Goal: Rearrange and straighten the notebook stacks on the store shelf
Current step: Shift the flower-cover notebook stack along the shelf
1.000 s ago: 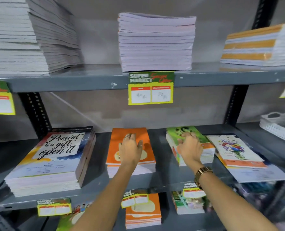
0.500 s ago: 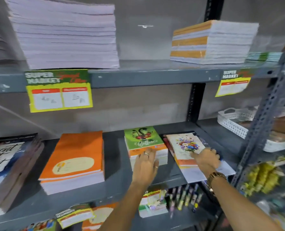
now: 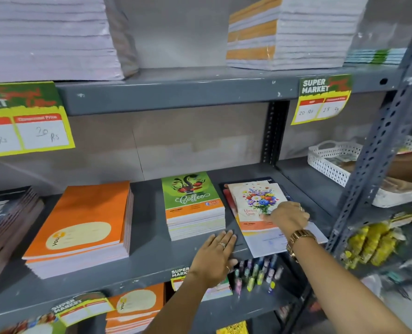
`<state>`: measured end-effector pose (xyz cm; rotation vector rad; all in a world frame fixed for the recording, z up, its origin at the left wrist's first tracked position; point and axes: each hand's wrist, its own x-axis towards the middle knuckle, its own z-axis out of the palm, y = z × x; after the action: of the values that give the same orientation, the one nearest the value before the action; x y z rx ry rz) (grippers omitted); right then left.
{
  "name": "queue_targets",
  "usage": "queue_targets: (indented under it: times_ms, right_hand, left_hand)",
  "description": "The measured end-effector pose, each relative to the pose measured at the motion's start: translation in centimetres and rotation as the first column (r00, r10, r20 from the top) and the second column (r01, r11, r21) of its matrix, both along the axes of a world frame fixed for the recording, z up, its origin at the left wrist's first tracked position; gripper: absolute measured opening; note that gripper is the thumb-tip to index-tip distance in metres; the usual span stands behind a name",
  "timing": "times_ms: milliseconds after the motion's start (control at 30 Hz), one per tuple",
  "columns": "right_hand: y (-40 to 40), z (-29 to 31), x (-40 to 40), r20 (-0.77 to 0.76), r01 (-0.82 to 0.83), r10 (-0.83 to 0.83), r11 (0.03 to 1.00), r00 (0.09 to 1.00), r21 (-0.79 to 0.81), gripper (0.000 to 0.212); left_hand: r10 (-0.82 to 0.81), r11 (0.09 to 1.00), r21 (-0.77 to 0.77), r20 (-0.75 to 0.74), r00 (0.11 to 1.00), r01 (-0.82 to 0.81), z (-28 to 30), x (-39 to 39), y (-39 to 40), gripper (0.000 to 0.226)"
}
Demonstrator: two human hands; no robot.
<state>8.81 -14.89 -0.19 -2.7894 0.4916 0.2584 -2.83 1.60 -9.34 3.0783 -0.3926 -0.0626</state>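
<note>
On the grey middle shelf (image 3: 152, 261) lie an orange notebook stack (image 3: 84, 225), a green "Coffee" notebook stack (image 3: 191, 201) and a skewed pile topped by a flower-cover notebook (image 3: 253, 201). My left hand (image 3: 215, 255) lies flat on the shelf, fingers apart, just in front of the green stack. My right hand (image 3: 288, 216), with a gold watch on its wrist, rests on the lower right part of the flower-cover notebook, fingers on the cover. A larger white sheet or book (image 3: 265, 242) sticks out under that pile over the shelf's front edge.
A dark notebook stack (image 3: 5, 220) sits at the far left. The upper shelf holds tall white stacks (image 3: 46, 37) and an orange-striped stack (image 3: 284, 32). A white perforated basket (image 3: 339, 162) stands at the right behind a slotted upright (image 3: 378, 153). Pens (image 3: 255, 273) hang below.
The view has swung right. My left hand has come off the green stack onto the shelf in front of it. My right hand has stayed on the flower-cover pile.
</note>
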Motion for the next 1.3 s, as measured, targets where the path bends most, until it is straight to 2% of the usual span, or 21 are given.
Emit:
queue_targets:
  times_ms: [67, 167, 233, 400, 533, 633, 767, 933, 1000, 1167, 1300]
  right_hand:
    - [-0.1, 0.6, 0.1, 0.067, -0.003, -0.002, 0.998, 0.998, 0.067, 0.094]
    - [0.1, 2.1, 0.3, 0.234, -0.023, -0.056, 0.946, 0.971, 0.323, 0.050]
    - [0.6, 3.7, 0.2, 0.316, -0.026, -0.111, 0.916, 0.942, 0.399, 0.035]
    - [2.7, 6.8, -1.2, 0.532, -0.062, -0.169, 0.919, 0.830, 0.390, 0.030]
    - [5.1, 8.4, -2.0, 0.625, -0.123, -0.166, 0.911, 0.763, 0.393, 0.027]
    - [7.8, 9.1, -2.5, 0.600, -0.151, -0.174, 0.879, 0.781, 0.452, 0.025]
    - [11.5, 8.5, -2.2, 0.423, -0.141, -0.136, 0.815, 0.896, 0.562, 0.033]
    - [14.7, 4.6, -1.9, 0.256, -0.163, 0.000, 0.770, 0.967, 0.617, 0.035]
    - [15.0, 3.5, -2.2, 0.237, -0.182, 0.054, 0.806, 0.970, 0.563, 0.035]
    - [15.0, 3.5, -2.4, 0.306, -0.255, 0.156, 0.915, 0.939, 0.314, 0.034]
    - [12.9, 4.0, -1.9, 0.325, -0.196, 0.109, 0.949, 0.939, 0.246, 0.036]
  left_hand:
    - [-0.004, 1.000, 0.010, -0.009, 1.000, 0.005, 0.1, 0.1, 0.1, 0.063]
    - [0.000, 1.000, -0.001, -0.025, 1.000, 0.000, 0.2, -0.1, 0.1, 0.064]
    - [0.004, 1.000, -0.022, -0.034, 0.999, -0.005, 0.3, -0.3, 0.3, 0.063]
    - [0.000, 1.000, 0.007, -0.038, 0.999, 0.001, 0.4, -1.4, 1.8, 0.064]
    - [0.013, 1.000, 0.025, -0.036, 0.999, -0.012, 0.7, -3.0, 3.6, 0.064]
    - [0.029, 0.999, 0.015, -0.048, 0.998, -0.029, 1.1, -4.2, 5.0, 0.064]
    - [0.067, 0.998, -0.017, -0.064, 0.996, -0.068, 1.6, -5.7, 6.6, 0.066]
    - [0.087, 0.993, -0.065, -0.106, 0.990, -0.095, 1.7, -6.7, 7.3, 0.072]
    - [0.086, 0.994, -0.060, -0.108, 0.990, -0.093, 1.7, -6.8, 7.4, 0.073]
    - [0.103, 0.993, -0.044, -0.094, 0.990, -0.107, 1.2, -6.8, 7.3, 0.075]
    - [0.121, 0.991, -0.051, -0.100, 0.988, -0.127, 1.1, -6.4, 6.8, 0.073]
